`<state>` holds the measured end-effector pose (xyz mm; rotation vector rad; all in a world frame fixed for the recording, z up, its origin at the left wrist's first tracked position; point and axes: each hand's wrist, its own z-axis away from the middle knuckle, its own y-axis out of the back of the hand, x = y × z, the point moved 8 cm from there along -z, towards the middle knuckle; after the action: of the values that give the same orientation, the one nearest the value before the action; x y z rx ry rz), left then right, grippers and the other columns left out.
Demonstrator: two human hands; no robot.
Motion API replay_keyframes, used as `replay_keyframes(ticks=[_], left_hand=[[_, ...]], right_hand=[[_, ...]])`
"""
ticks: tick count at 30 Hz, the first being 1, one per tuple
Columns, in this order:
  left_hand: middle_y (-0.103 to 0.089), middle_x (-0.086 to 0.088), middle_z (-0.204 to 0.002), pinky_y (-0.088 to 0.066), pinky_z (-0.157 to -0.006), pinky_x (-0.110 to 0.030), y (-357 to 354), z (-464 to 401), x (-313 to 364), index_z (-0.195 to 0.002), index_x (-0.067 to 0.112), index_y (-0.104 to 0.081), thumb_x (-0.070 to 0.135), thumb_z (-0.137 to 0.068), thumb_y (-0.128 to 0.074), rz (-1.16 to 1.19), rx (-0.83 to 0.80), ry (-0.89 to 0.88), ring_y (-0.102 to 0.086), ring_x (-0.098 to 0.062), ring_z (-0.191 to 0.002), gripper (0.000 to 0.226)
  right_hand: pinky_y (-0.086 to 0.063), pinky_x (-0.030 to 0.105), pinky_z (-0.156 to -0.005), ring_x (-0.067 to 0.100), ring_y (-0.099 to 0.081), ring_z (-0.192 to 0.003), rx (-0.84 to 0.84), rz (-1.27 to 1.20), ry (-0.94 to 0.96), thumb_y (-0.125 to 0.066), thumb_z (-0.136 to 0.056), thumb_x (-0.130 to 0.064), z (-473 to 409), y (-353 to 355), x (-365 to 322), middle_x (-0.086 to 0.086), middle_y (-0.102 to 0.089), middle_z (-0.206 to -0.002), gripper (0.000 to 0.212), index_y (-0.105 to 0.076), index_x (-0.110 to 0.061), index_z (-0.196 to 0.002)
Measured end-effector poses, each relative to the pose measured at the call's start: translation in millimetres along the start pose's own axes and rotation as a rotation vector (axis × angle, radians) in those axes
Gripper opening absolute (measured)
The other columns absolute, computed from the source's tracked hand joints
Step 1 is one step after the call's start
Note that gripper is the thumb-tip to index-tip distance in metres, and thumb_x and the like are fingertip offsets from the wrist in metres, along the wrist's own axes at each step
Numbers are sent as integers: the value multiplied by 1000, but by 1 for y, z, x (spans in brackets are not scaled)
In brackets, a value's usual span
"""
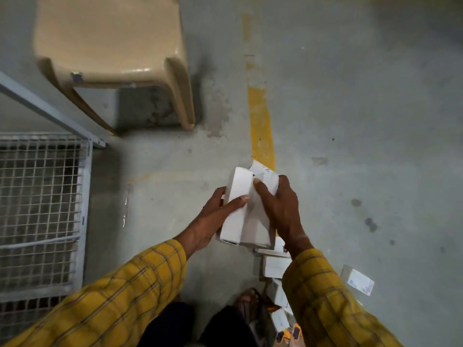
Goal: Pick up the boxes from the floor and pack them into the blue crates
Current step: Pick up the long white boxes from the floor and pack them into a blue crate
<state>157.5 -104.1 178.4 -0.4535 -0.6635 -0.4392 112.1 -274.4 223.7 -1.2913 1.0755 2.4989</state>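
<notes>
Though partly hidden, boxes [246,216] underhand.

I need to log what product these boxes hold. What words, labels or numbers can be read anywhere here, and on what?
None can be read.
Box on the floor: printed label, too small and blurred.
Boxes in the hands: dark marks on the top one, unreadable.
Stool: small sticker, no legible text.

Both forearms, sleeved in yellow check, are extended toward twelve o'clock, the left hand [215,216] curled with thumb laid across at one o'clock, the right hand [280,209] clamped from three o'clock, thumb pressed inward.
</notes>
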Motion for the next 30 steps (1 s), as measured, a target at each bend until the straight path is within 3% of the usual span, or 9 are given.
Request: replay_keyframes(ticks=[2,4,6,8,12,18,23,27,30], left_hand=[[-73,-1,-117,-59,-92,-45,2,19,22,-130,31,-55,44,-84,-78,17,4,-34,-73,-18,-102,53],[-74,1,-115,-58,-95,-48,6,38,45,-130,32,-54,45,-80,-81,46,11,-53,-73,-19,-104,58],[-74,5,-115,-57,-96,-49,9,56,69,-131,33,-52,44,-78,-83,72,7,-77,-73,-20,-105,62],[-73,6,-116,-59,-93,-44,9,74,92,-132,32,-50,37,-80,-84,86,-3,-98,-73,-18,-103,62],[-71,3,-121,-61,-84,-35,10,108,128,-133,31,-50,31,-82,-82,91,-20,-121,-73,-17,-103,61],[-71,-4,-123,-60,-87,-44,7,166,180,-134,30,-54,33,-85,-77,172,-95,-138,-72,-23,-105,54],[-75,-2,-116,-60,-85,-42,3,205,218,-129,28,-59,29,-92,-68,208,-139,-147,-73,-21,-99,38],[-75,-6,-105,-60,-86,-47,5,227,238,-126,27,-61,38,-83,-69,303,-172,-112,-72,-24,-97,45],[-74,-8,-101,-61,-78,-45,1,245,253,-126,25,-58,37,-85,-74,297,-182,-86,-69,-28,-99,46]], right_hand=[[-50,37,-76,17,-62,-84,-12,-106,23,-57,-101,-50,16,4,-35,-5,-66,-89,30,-60,-21,-98],[-53,38,-78,15,-64,-89,-88,-229,35,-49,-105,-50,33,5,-65,-8,-68,-93,27,-65,-29,-97],[-56,37,-90,14,-66,-109,-175,-291,64,-48,-106,-48,50,7,-91,-13,-71,-111,25,-68,-38,-116],[-54,36,-101,9,-62,-122,-274,-330,51,-52,-103,-50,66,8,-111,-20,-66,-130,33,-59,-48,-136],[-53,37,-105,10,-61,-126,-404,-312,81,-60,-99,-52,95,19,-152,-16,-59,-144,55,-39,-55,-149],[-56,47,-99,22,-70,-114,-258,-524,-135,-56,-102,-37,120,57,-193,0,-73,-125,26,-70,-34,-123],[-53,54,-102,35,-67,-120,-270,-829,-271,-50,-104,-42,142,62,-221,13,-72,-127,43,-62,-16,-136],[-50,60,-105,34,-68,-119,-203,-817,-250,-56,-100,-51,154,59,-241,10,-72,-126,48,-64,-19,-135],[-58,43,-99,17,-69,-117,-154,-586,-36,-56,-98,-56,164,61,-280,-7,-71,-128,46,-61,-35,-138]])
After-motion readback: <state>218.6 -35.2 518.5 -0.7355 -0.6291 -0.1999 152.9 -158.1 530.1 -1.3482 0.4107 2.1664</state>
